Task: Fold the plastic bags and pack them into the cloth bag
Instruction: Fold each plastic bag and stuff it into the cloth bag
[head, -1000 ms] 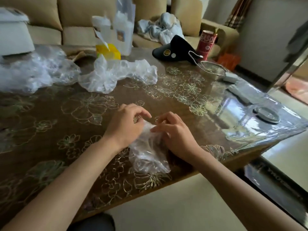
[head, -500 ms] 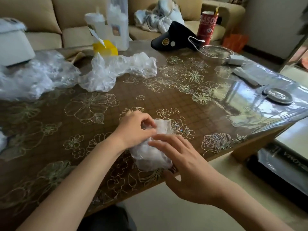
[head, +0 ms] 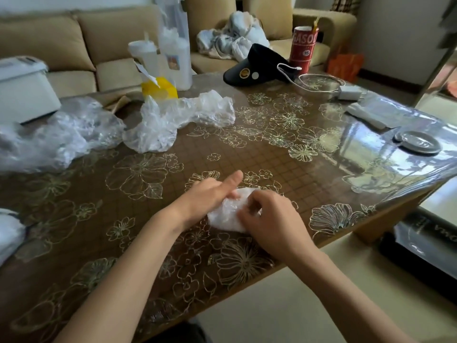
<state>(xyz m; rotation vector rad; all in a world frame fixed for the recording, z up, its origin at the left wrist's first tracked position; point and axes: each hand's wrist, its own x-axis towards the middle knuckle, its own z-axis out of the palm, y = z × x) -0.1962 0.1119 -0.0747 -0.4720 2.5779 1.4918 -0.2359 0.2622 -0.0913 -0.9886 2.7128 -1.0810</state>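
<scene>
A small folded clear plastic bag lies on the brown flowered table near its front edge. My left hand lies on the bag's left side with the thumb stretched out straight. My right hand covers the bag's right side, its fingers curled over the fold and pinching it. Loose crumpled plastic bags lie farther back: one at the centre and a bigger heap at the left. A beige cloth peeks out behind them; I cannot tell whether it is the cloth bag.
At the back stand a yellow box, a tall white bag, a black visor cap, a red can and a white cable with charger. A grey dish sits at the right edge. A white appliance stands at the left.
The bag has been folded into a smaller packet. My left thumb has straightened out, and my right hand has come down onto the bag's right side and curled over it.
</scene>
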